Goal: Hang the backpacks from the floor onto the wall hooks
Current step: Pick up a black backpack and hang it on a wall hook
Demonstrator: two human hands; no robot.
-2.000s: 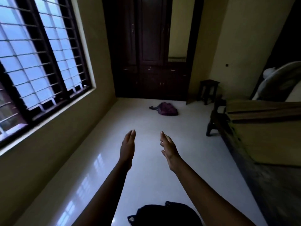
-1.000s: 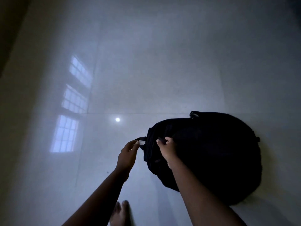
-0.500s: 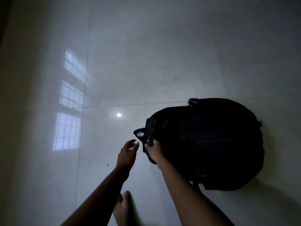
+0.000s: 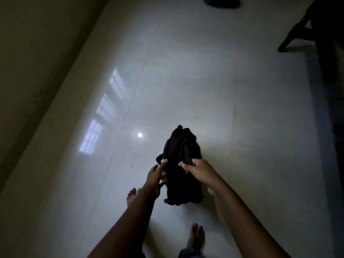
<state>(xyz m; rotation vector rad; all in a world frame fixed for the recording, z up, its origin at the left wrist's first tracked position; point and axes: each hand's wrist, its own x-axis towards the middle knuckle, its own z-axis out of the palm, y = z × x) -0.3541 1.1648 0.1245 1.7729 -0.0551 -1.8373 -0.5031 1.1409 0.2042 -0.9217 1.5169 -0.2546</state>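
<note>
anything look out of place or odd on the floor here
Only the bags. A purple backpack lies on the white floor at the top edge, far from any hook. The black backpack is gathered upright in the right hand, with the left hand on its side. Nothing looks spilled or damaged.

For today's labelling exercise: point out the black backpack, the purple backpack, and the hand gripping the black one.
black backpack (image 4: 183,146), head view, upper front fabric
purple backpack (image 4: 221,0), head view, its visible lower edge
right hand (image 4: 199,169), head view, back of hand
</note>
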